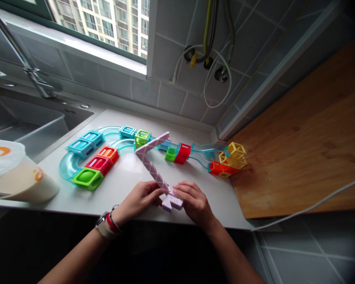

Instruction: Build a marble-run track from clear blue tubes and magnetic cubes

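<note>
Chain [150, 169], lilac | near end between left fingers [157, 193] and right fingers [185, 191]

Daylight from the green-framed glass window [106, 23] at far left leaves soft glare on the glossy white countertop [127, 169], with near-black shadow below its near edge. The lilac segmented plastic strip [150, 169] looks fairly sharp; wide-angle stretching and darkened corners mark the right.

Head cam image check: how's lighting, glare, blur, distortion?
Head view: daylight from the window; bright sill, pale sheen on the counter, near-black below its front edge; upper right corner dark; cup at the left edge looks stretched; left hand, right hand and purple toy show no obvious motion blur.
</note>
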`<state>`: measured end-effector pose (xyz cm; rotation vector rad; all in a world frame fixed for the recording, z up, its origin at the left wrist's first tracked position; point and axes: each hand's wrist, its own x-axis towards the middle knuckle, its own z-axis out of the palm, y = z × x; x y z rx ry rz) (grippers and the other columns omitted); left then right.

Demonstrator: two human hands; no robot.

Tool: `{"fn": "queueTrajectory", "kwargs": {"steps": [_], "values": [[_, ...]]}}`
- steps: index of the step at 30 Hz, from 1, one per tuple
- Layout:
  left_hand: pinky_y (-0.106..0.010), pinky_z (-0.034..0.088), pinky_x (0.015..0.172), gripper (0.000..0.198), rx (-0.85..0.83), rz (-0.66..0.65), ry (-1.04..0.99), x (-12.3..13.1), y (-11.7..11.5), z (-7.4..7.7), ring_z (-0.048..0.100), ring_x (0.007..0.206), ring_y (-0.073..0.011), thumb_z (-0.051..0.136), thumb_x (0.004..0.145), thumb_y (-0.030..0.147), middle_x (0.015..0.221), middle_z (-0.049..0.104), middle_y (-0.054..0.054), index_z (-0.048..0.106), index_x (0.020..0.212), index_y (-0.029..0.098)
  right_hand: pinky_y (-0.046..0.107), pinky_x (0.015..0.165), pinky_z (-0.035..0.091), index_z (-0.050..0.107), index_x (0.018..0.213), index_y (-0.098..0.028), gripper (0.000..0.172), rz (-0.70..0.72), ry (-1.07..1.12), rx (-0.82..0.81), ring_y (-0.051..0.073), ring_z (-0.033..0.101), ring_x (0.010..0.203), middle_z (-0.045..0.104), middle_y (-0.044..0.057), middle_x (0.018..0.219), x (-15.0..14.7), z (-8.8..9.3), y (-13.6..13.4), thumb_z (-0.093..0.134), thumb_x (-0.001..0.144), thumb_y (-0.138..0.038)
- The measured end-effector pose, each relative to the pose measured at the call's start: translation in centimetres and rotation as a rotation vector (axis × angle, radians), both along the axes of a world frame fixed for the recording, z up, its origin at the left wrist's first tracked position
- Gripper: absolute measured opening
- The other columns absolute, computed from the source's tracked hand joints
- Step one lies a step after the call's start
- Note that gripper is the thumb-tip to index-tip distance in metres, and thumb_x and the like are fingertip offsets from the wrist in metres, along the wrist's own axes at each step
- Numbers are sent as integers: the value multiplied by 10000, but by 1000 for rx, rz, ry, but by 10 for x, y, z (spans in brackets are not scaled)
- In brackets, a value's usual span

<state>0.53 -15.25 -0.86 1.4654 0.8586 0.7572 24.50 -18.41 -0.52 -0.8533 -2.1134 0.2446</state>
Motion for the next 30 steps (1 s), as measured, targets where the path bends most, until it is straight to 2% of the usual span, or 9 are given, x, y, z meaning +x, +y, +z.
{"fn": "queueTrajectory", "kwargs": {"steps": [3,7,10,13,20,25,30], "values": [[-257,567,636,306,-25,6,-34,0,0,1,729,705,-203,668,917,440,810,767,-68,725,965,143,447,983,588,645,1334,-322,506,-76,-76,154,246,619,1207,708,77,1215,0,-3,-3,600,927,-23],[-270,581,712,303,-30,23,-41,-1,0,0,744,814,-222,681,909,439,929,787,-80,742,995,156,405,977,605,675,1304,-261,465,-69,-160,285,244,626,1180,706,93,1151,0,-9,-7,686,890,-48],[-264,573,668,330,-64,112,-12,-2,5,-1,741,776,-227,709,875,477,847,787,-76,754,905,152,412,1007,593,707,1245,-265,435,-82,-196,368,250,611,1201,694,89,1168,-4,-11,-7,745,858,-69],[-277,579,640,388,-170,153,-25,-3,9,-3,738,717,-233,732,837,523,774,783,-90,758,829,136,439,1031,577,717,1215,-306,442,-148,-192,407,264,579,1261,663,84,1240,-10,-11,-5,775,838,-82],[-352,605,820,359,-249,312,-208,-5,5,-12,761,871,-262,797,803,429,943,803,-107,764,1014,140,456,1078,539,659,1327,-317,517,-215,-130,323,286,525,1348,539,115,1415,-16,-17,0,712,876,-70],[-353,599,809,285,-240,351,-331,-3,4,-3,744,839,-230,821,781,381,887,769,-61,722,912,148,446,1054,558,594,1395,-390,589,-168,-89,187,270,508,1375,442,88,1535,-16,-22,6,654,909,-63],[-297,576,771,256,-234,284,-401,-4,5,0,713,789,-171,810,800,354,803,711,-10,647,859,167,347,927,623,621,1372,-365,478,-102,53,30,230,567,1304,467,88,1516,-15,-26,11,622,954,-133]]}}
